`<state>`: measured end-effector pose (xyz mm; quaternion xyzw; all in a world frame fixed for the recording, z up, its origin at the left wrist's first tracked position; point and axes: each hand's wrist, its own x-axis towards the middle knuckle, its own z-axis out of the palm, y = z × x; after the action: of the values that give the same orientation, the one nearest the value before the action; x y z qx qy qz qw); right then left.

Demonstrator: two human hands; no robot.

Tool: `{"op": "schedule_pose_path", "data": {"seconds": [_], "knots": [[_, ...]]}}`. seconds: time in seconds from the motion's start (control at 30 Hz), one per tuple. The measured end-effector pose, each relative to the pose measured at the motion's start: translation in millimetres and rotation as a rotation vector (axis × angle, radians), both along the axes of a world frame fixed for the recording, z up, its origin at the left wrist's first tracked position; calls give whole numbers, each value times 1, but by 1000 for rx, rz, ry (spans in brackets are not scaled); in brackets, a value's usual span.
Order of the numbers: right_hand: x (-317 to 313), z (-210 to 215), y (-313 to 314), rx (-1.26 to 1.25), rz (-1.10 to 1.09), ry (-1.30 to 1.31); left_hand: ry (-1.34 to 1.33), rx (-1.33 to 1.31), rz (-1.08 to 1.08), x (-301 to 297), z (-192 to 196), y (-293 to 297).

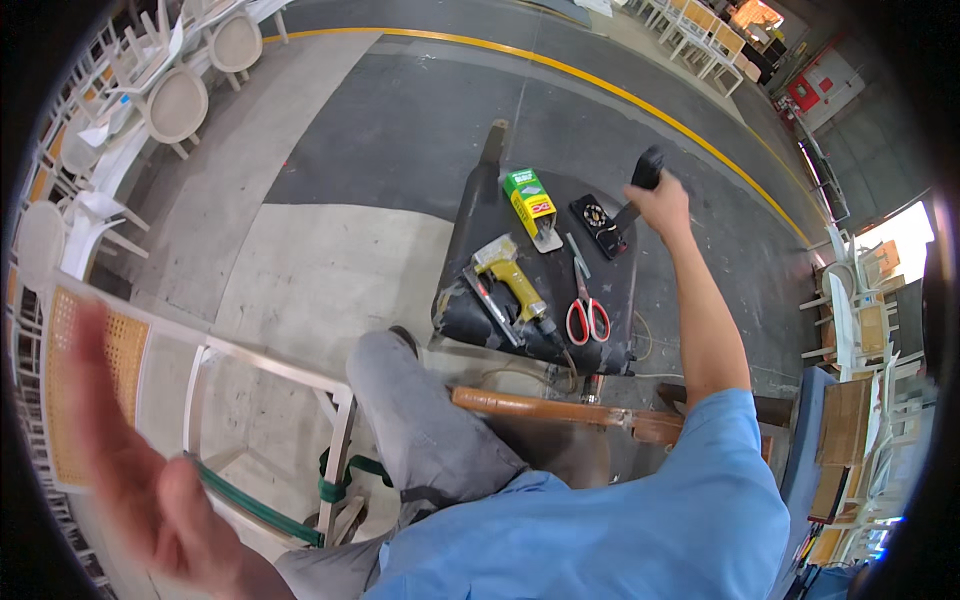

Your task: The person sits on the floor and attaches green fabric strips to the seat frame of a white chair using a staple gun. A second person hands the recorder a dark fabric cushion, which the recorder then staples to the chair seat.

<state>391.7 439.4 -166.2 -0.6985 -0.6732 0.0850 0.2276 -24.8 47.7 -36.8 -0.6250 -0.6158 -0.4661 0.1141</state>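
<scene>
My right hand (662, 207) is closed round a dark object with a rounded black end (650, 165) above the fist and a flat dark piece below it; its kind is unclear. It is at the far right of a worn black padded surface (475, 225). Beside it lies a black rectangular thing (600, 226) with a silvery round pattern. My left hand (165, 490), blurred, is raised at the lower left with its fingers stretched out, over a pale chair frame (270, 355). On the pad lie a yellow staple gun (515, 285), red-handled scissors (586, 305) and a green-yellow box (530, 205).
A thin grey strip (578, 254) lies above the scissors. A hose (572, 365) runs from the staple gun. A green strap (345, 475) is wrapped on the chair frame. A wooden bar (540, 404) crosses before me. Stacked pale chairs (175, 105) stand at left, more at right.
</scene>
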Motion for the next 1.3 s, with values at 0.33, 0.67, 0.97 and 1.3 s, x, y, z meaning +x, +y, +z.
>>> {"op": "schedule_pose_path", "data": {"seconds": [0.33,0.67,0.97,1.3], "knots": [[41,-117,72,-481,-278,-376,-1123,-742,537,-33,-262,-145],[73,-144,116,-737,-65,-630,-2191,-340,485,79,-286,-187],[47,-159,104,-352,-86,-208,-2357,-156,1031,40,-348,-175],[54,-166,85,-270,-97,-186,-2448,142,623,30,-362,-188]]}}
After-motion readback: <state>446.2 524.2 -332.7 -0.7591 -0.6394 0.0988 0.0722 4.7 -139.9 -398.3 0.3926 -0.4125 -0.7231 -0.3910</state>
